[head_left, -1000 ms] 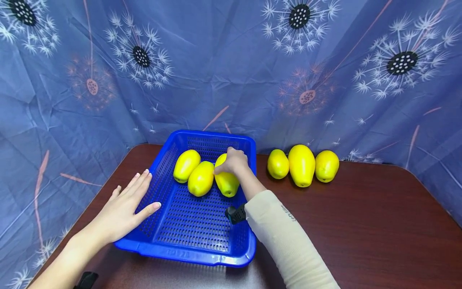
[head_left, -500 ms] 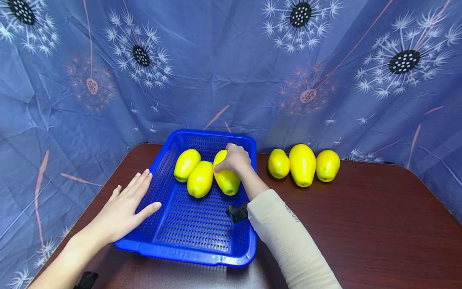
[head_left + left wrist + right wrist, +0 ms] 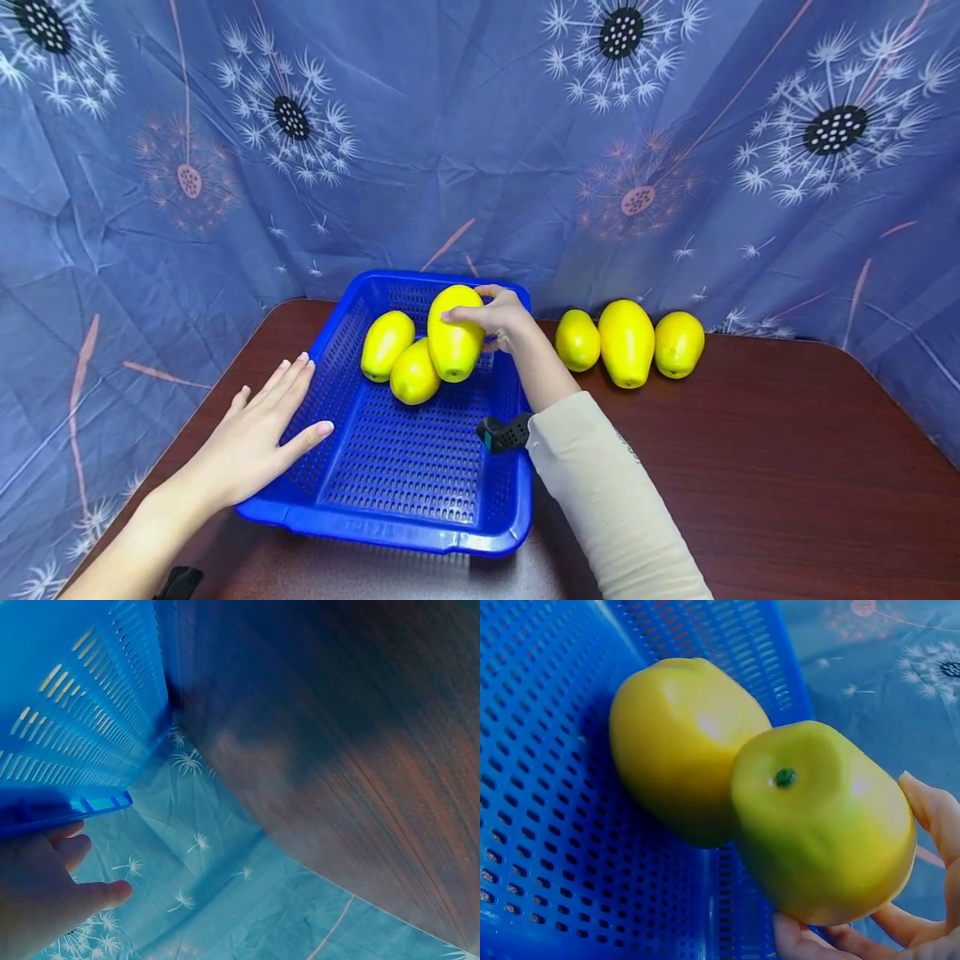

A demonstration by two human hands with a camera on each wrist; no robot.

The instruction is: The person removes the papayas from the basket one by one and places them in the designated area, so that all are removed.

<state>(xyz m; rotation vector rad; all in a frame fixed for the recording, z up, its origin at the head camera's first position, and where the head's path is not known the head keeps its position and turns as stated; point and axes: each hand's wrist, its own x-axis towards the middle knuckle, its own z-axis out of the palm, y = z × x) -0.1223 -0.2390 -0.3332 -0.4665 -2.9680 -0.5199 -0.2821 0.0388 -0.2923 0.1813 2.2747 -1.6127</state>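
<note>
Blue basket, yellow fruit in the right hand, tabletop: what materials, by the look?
Blue basket: likely molded plastic, semi-gloss; uniform color, regular slots, soft highlights.
Yellow fruit in the right hand: smooth, glossy surface with bright highlights; real or plastic imitation, can't tell.
Tabletop: reddish-brown wood or wood-look laminate, slight sheen; streaky grain shows in the left wrist view.

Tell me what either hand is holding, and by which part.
The right hand holds a yellow oval fruit by its sides, leaving its green-dotted end bare. The left hand, at the blue plastic basket rim, grips nothing.
</note>
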